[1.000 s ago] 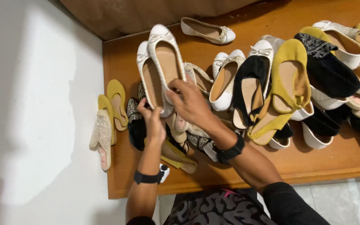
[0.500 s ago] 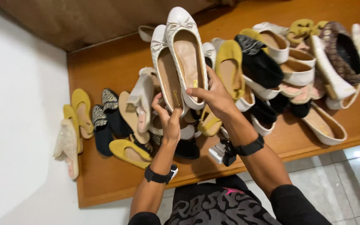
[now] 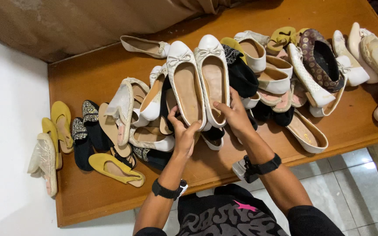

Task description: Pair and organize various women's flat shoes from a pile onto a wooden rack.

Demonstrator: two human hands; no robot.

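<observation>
— How is the pair of white ballet flats point(image 3: 200, 85) held?

— Side by side above the shoe pile point(image 3: 154, 126) on the wooden platform point(image 3: 88, 74); the left hand point(image 3: 183, 136) is closed round one heel, the right hand point(image 3: 232, 114) round the other.

— And the handling?

— Judged light and pliable; best gripped at the stiffer heels.

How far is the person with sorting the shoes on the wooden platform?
Looks done: yellow flats and black flats lie in rough pairs at the left. In hand: the left hand and the right hand hold a pair of white bow flats side by side. Left: the mixed heap of shoes on the wooden platform is still jumbled.
</observation>
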